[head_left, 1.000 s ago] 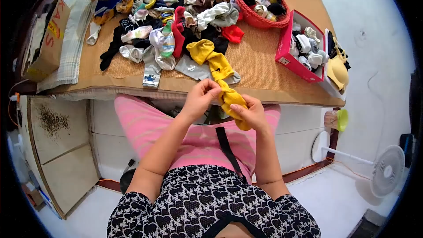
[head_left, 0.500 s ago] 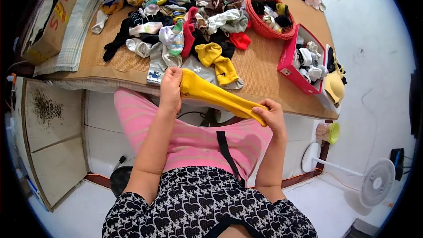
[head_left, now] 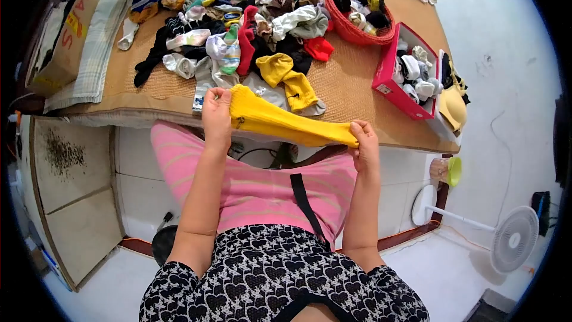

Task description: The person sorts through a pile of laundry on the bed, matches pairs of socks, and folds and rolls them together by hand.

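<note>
A yellow sock (head_left: 286, 122) is stretched out between my two hands, above my lap at the front edge of the mat-covered surface. My left hand (head_left: 217, 113) is closed on its wide ribbed cuff end. At the other end, my right hand (head_left: 364, 146) pinches the narrow toe. Just beyond it lies another yellow sock (head_left: 286, 77), crumpled on top of a grey sock (head_left: 268, 90). A red sock (head_left: 246, 39) and a white sock with coloured stripes (head_left: 223, 53) lie in the mixed pile behind.
A red woven basket (head_left: 351, 34) and a pink box (head_left: 386, 77), both with rolled socks inside, stand at the right. Beside the box is a yellow bra (head_left: 454, 110). A cardboard box (head_left: 65, 53) sits at far left. A white fan (head_left: 513, 240) stands on the floor.
Both hands have moved slightly, the right one upward and the left one leftward. The yellow sock now lies closer to level and looks pulled longer. The view has shifted a little.
</note>
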A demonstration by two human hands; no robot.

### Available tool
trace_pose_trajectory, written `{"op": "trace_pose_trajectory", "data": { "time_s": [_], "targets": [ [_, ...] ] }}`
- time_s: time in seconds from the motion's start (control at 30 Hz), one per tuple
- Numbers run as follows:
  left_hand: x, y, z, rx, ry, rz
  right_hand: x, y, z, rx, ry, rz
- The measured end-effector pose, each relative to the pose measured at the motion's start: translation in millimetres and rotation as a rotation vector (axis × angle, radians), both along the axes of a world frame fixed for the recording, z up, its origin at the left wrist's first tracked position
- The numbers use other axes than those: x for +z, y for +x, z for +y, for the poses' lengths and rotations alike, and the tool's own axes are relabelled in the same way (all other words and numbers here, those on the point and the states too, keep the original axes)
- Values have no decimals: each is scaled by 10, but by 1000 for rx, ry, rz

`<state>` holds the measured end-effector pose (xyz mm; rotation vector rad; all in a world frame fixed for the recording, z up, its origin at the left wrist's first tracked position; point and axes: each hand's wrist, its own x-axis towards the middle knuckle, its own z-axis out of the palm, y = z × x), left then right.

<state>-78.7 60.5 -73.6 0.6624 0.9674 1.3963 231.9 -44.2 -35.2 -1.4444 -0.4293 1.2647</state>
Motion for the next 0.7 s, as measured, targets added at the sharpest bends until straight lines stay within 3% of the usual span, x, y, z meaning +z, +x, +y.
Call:
{"op": "trace_pose_trajectory", "data": {
  "time_s": [0.13, 0.2, 0.3, 0.37, 0.43, 0.5, 0.57, 0.63, 0.7],
  "targets": [
    [-2, -30, 18, -24, 7, 148, -171, 57, -2, -6, -35, 50],
    [-59, -3, 23, -24, 19, 216, -384, 33, 20, -168, -40, 281],
    [-218, 25, 7, -94, -87, 315, -439, -96, 47, -224, -93, 225],
    [-387, 25, -19, -147, -19, 574, -586, -67, 21, -184, -88, 144],
    [-440, 53, -47, -134, -3, 604, -597, -125, 52, -89, -64, -327],
    [-506, 58, -43, -138, 66, 862, -607, -176, 85, -102, -71, -398],
    [-478, 66, -43, -139, 55, 963, -627, -210, 138, 117, -10, -1118],
    [-450, 65, -30, -136, 44, 1066, -824, -155, 179, 168, -11, -1059],
    [-429, 46, -9, -134, 38, 586, -900, -112, 251, 161, 125, -975]
  ]
}}
